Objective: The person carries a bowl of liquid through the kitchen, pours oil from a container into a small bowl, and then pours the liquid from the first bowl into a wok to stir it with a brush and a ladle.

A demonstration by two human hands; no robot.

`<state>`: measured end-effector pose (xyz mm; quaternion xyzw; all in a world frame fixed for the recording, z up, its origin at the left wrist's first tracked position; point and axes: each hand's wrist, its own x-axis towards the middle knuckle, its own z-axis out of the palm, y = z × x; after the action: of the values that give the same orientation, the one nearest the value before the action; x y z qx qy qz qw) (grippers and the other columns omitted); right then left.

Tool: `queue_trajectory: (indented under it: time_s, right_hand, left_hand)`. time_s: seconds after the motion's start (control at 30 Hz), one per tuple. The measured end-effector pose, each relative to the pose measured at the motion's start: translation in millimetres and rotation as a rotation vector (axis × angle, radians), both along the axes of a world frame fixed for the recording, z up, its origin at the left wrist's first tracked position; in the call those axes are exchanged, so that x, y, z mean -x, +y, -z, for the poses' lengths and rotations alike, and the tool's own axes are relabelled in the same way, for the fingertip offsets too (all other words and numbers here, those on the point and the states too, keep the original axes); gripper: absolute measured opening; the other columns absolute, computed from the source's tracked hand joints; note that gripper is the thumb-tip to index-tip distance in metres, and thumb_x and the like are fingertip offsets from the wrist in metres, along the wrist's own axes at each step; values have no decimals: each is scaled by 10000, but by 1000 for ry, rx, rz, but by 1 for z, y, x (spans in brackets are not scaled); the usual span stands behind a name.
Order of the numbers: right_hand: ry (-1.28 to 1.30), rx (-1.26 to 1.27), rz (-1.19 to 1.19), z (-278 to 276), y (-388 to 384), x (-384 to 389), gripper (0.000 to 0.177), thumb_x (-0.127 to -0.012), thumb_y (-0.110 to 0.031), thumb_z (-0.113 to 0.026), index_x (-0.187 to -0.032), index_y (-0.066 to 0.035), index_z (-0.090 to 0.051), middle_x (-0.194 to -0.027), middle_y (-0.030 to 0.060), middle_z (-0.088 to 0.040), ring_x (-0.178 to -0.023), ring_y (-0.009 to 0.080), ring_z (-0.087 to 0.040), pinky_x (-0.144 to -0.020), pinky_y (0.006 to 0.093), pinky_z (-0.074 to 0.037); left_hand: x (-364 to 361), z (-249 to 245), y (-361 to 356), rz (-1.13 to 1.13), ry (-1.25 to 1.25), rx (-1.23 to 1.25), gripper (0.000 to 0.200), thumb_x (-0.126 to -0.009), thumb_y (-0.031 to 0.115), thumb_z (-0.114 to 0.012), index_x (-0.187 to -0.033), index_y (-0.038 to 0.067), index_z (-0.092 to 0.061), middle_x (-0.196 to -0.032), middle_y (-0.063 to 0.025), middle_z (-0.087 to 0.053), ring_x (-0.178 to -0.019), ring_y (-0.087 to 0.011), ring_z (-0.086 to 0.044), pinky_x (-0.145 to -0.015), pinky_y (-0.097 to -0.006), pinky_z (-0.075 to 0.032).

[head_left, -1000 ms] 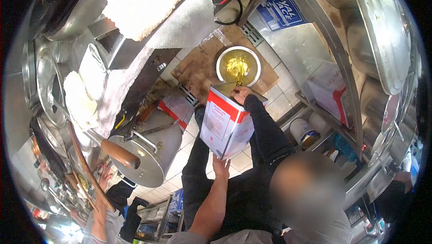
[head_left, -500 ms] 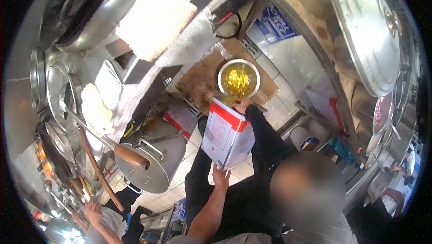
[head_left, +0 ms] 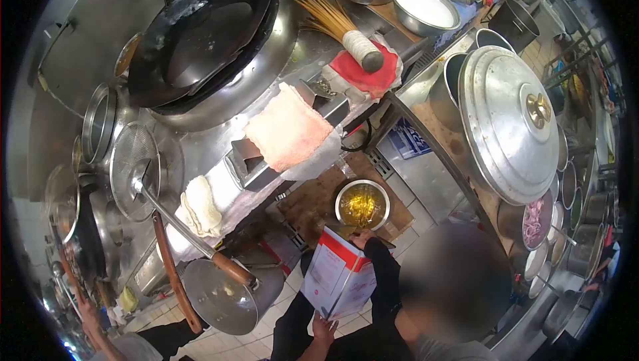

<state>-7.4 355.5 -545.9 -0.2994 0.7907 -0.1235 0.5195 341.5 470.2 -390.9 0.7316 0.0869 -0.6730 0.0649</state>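
While clamping the tilted oil tin [head_left: 336, 280], left fingers [head_left: 324, 326] under its base, right fingers [head_left: 362, 235] at its top, could slip and slosh oil past the bowl [head_left: 337, 202] onto cardboard [head_left: 311, 209]

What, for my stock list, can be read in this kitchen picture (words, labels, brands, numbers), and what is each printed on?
Blue sign below the counter edge: white lettering, too small and blurred to read.
Tin, white with a red band, held tilted over the bowl: printed panel on its side, too blurred to read.
Nothing else in view carries legible words or numbers.
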Motion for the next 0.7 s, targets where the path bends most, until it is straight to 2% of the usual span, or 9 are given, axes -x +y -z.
queue_trajectory:
  time_s: [0.13, 0.3, 0.33, 0.4, 0.43, 0.47, 0.5, 0.53, 0.7]
  right_hand:
    - [66, -16, -52, -11, -6, 0, 599, -874, -586, -631, -1159, -71, -746, -1254, 181, -692, -1221, 347, -618, -1064, 416, -468]
    - [-1, -25, -20, -38, -18, 11, 619, -856, -622, -633, -1163, -95, -742, -1187, 201, -712, -1138, 380, -656, -1015, 437, -502]
    - [17, 12, 39, 1, -7, 3, 615, -838, -634, -637, -1160, -121, -744, -1158, 195, -723, -1103, 379, -675, -990, 447, -517]
    - [-10, -47, 5, 3, -8, 8, 652, -848, -655, -622, -1214, -126, -732, -1188, 222, -706, -1138, 384, -664, -984, 476, -512]
    - [67, -16, -23, 59, 7, -3, 650, -847, -661, -625, -1184, -118, -746, -1169, 214, -714, -1118, 403, -668, -968, 477, -522]
    - [-22, -34, 29, 6, -7, 5, 579, -875, -562, -597, -1170, -83, -734, -1202, 193, -710, -1142, 361, -664, -1007, 446, -505]
    - [9, 74, -54, -20, -13, 14, 646, -892, -612, -564, -1213, -71, -711, -1254, 196, -688, -1199, 357, -633, -1047, 427, -478]
    - [29, -89, -150, -28, -19, 19, 714, -904, -659, -535, -1274, -65, -679, -1301, 191, -668, -1241, 347, -610, -1082, 404, -454]
    - [-13, -125, -132, -22, -17, 21, 765, -911, -685, -510, -1344, -68, -641, -1402, 181, -605, -1313, 325, -557, -1139, 374, -398]
  left_hand:
    - [9, -22, -8, 21, 41, 84, 602, -1029, 585, -406, -1429, 143, -490, -1374, -46, -551, -1263, -226, -516, -1119, -450, -387]
    - [-9, 1, 3, -2, 130, 69, 628, -1022, 612, -401, -1433, 150, -506, -1414, -59, -543, -1270, -235, -499, -1159, -420, -337]
    - [-1, -5, 0, -6, 128, 112, 648, -1019, 615, -413, -1442, 131, -496, -1438, -66, -531, -1284, -234, -493, -1153, -411, -347]
    - [9, -23, -8, 2, 77, 118, 699, -1000, 616, -473, -1465, 94, -468, -1469, -96, -503, -1320, -238, -479, -1135, -405, -378]
    - [-8, -5, 3, 0, 139, 130, 653, -998, 585, -460, -1533, 219, -382, -1511, -55, -433, -1396, -251, -400, -1166, -448, -332]
    - [1, -20, -1, 18, 67, 163, 691, -990, 578, -511, -1525, 161, -380, -1489, -74, -444, -1397, -245, -399, -1154, -440, -372]
    - [-4, -10, 1, -94, 33, 91, 711, -982, 581, -548, -1490, 105, -406, -1423, -85, -475, -1354, -239, -430, -1139, -433, -406]
    - [-1, -12, -2, -66, 64, 73, 709, -971, 594, -573, -1439, 74, -453, -1341, -92, -509, -1298, -232, -460, -1133, -431, -407]
    - [9, -19, -5, -59, 17, 56, 663, -968, 601, -577, -1378, 84, -509, -1276, -82, -533, -1261, -231, -476, -1118, -432, -418]
